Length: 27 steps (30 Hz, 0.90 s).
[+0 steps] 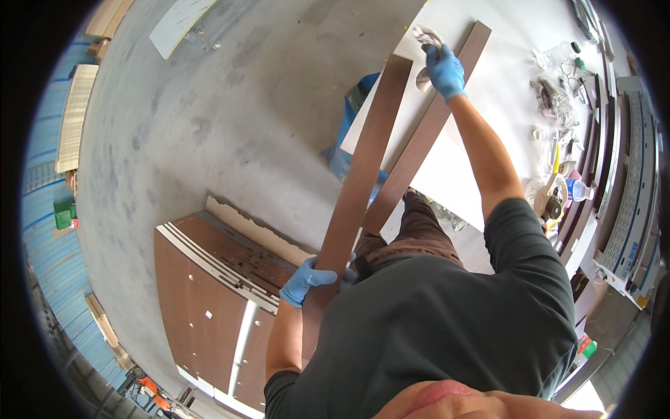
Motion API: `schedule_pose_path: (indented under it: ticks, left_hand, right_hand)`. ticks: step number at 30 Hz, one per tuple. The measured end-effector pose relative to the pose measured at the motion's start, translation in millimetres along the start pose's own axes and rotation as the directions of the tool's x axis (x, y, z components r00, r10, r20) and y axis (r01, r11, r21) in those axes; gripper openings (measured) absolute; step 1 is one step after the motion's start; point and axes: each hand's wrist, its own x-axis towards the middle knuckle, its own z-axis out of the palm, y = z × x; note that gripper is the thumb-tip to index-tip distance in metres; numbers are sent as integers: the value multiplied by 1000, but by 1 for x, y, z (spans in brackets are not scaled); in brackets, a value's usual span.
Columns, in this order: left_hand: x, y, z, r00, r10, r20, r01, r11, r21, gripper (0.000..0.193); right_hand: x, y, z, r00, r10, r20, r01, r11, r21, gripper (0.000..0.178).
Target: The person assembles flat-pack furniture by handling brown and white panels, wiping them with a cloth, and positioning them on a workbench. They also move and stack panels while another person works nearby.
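My left hand [305, 281], in a blue glove, is closed around the near part of a long brown board [368, 157]. This board slants away from beside my body, its far end over the edge of the white table [506, 91]. A second brown board [417, 155] lies to its right, partly on the table. Above that board's far part, my right hand [445, 71], also gloved in blue, is closed on a crumpled white cloth [427, 35]. Just below the hand a pale round thing [423, 80] shows between the boards; its kind is unclear.
On the table's right side lie plastic bags [553, 99], a clear bottle [558, 54], a tape roll [551, 199] and small tools. A blue bag or bin [340, 157] stands below the table's left edge. A stack of brown panels [202, 300] sits on the floor at lower left.
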Motion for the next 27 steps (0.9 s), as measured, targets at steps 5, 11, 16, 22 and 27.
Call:
schedule_pose_path:
  ticks: [5, 11, 16, 22, 27]
  left_hand:
    - [-10, 43, 32, 985, 133, -110, -109, 973, 204, 72]
    - [16, 108, 59, 857, 516, 3, -431, 711, 555, 41]
    - [30, 137, 82, 581, 813, 45, -618, 404, 674, 43]
    - [-59, 146, 137, -280, 747, 603, 258, -546, 797, 83]
    - [-144, 178, 163, 53, 461, 886, 904, -399, 154, 109]
  right_hand:
    - [-61, -62, -52, 997, -17, 78, -33, 802, 596, 50]
    - [-123, -204, -81, 856, -20, 517, -512, 112, 851, 42]
    - [-131, -292, -115, 825, -317, 467, -490, 9, 872, 31]
    - [-81, -352, -172, 650, -742, 165, 127, 320, 939, 41]
    - [-86, -359, -183, 417, -830, 371, 498, 550, 671, 36]
